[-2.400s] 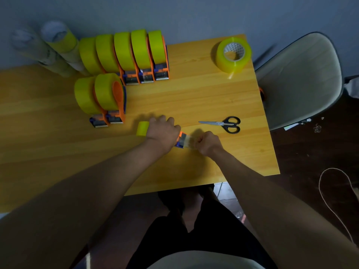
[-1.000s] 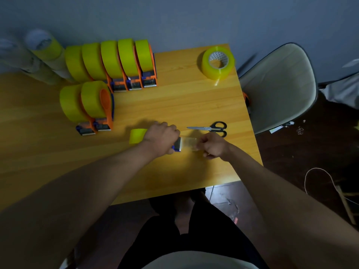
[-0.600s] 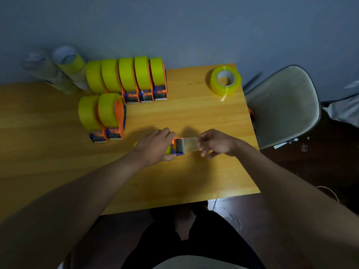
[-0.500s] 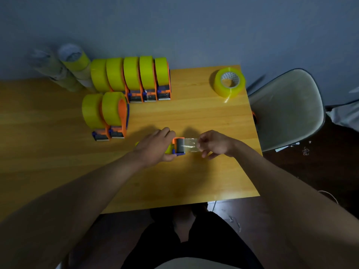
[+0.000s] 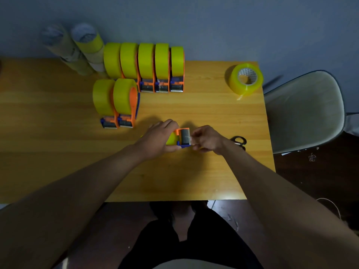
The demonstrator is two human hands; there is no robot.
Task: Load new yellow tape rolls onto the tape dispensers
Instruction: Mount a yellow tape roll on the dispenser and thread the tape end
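Wooden desk (image 5: 58, 152) seen from above, person seated at its near edge. Left hand (image 5: 157, 138) wraps over an orange-and-blue tape dispenser (image 5: 181, 139) loaded with a yellow tape roll (image 5: 172, 138); the grip is curled round the body, thumb along the blue base. The dispenser lies near the middle of the desk, cutter end pointing to the person's right. Right hand (image 5: 206, 139) sits just beside that cutter end, grip narrow, thumb and fingertips pinching the clear tape end (image 5: 188, 137) right at the blade. Black scissors (image 5: 240, 142) lie on the desk behind the right wrist, mostly covered by it. Far side of the desk: a row of five loaded dispensers (image 5: 147, 66) standing upright side by side against the wall, and in front of them, to the left, a pair of loaded dispensers (image 5: 116, 101), cutter ends facing the person. A loose yellow tape roll (image 5: 245, 79) stands apart near the far right corner, tilted, core showing. Stacked tape rolls in sleeves (image 5: 77, 49) lean at the far left, blurred. A pale shell chair (image 5: 305, 111) stands to the right of the desk.
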